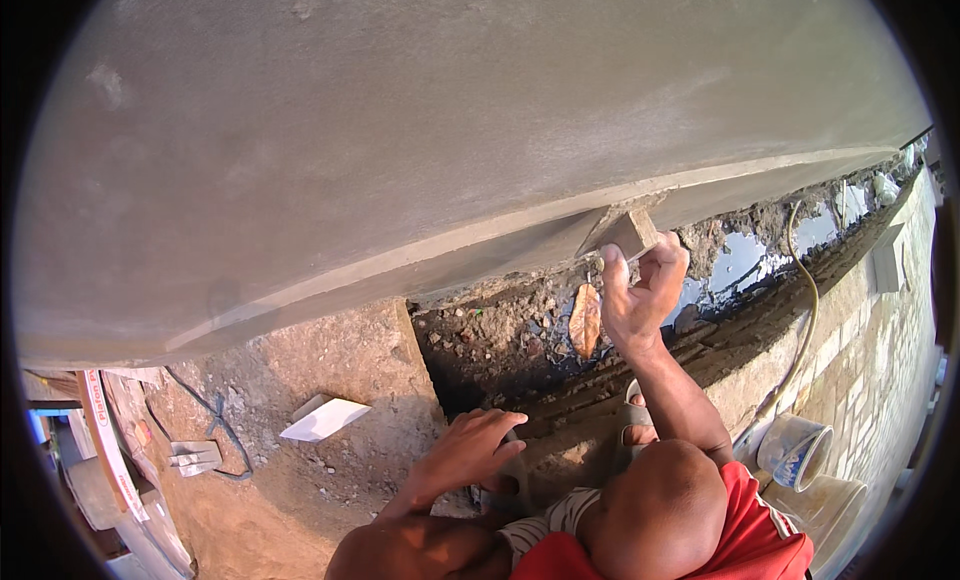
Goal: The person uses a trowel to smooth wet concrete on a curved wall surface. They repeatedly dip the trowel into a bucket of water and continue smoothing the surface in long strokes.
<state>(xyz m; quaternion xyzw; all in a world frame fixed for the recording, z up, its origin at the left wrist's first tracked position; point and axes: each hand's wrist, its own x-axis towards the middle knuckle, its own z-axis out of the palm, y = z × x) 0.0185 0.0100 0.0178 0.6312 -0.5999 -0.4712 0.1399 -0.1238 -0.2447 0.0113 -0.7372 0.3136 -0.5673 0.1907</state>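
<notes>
My right hand (645, 290) grips a small grey-brown block (630, 230) against the underside of the ledge on the smooth grey rendered wall (400, 100), thumb on the near side, fingers curled around its right end. My left hand (465, 450) is lower, beside my bent leg, with its fingers apart and nothing visible in them. A dry brown leaf (585, 320) is just below the block, over the rubble-filled trench (470, 350). A pale angular piece (322, 420) lies on the dirt ground to the left of my left hand.
Water (735, 265) lies in the trench's right part. A hose (805, 320) runs along the paved edge (850, 360). Two buckets (795, 450) stand at lower right. A small metal piece (195, 458), a dark cord (220, 425) and boards (110, 440) lie at left. My sandalled foot (638, 420) is near the trench.
</notes>
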